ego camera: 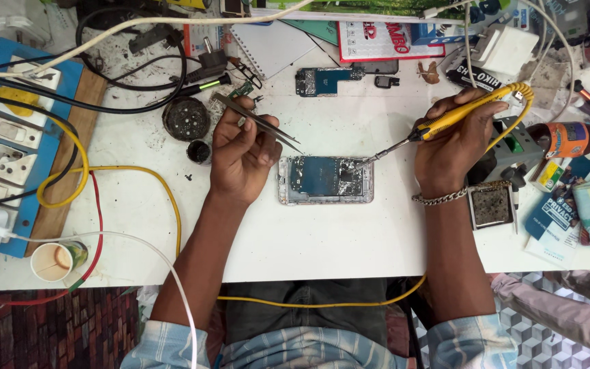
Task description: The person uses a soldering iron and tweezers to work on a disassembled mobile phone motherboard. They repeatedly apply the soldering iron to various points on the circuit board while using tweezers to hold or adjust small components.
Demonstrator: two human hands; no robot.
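An opened phone point(325, 180) with its blue circuit board exposed lies flat in the middle of the white table point(308, 239). My left hand point(240, 156) grips metal tweezers point(257, 121), their tips pointing right just above the phone's upper left corner. My right hand point(453, 143) holds a yellow soldering iron point(445, 121) like a pen. Its thin tip touches the phone's upper right corner. A chain bracelet sits on my right wrist.
A blue switchboard point(8, 137) with cables lies at the left, a small cup point(52, 262) near the front left edge. A round black tin point(186, 118), a second circuit board point(322, 80) and a notebook point(271, 44) sit behind. A sponge tray point(490, 205) and packets crowd the right.
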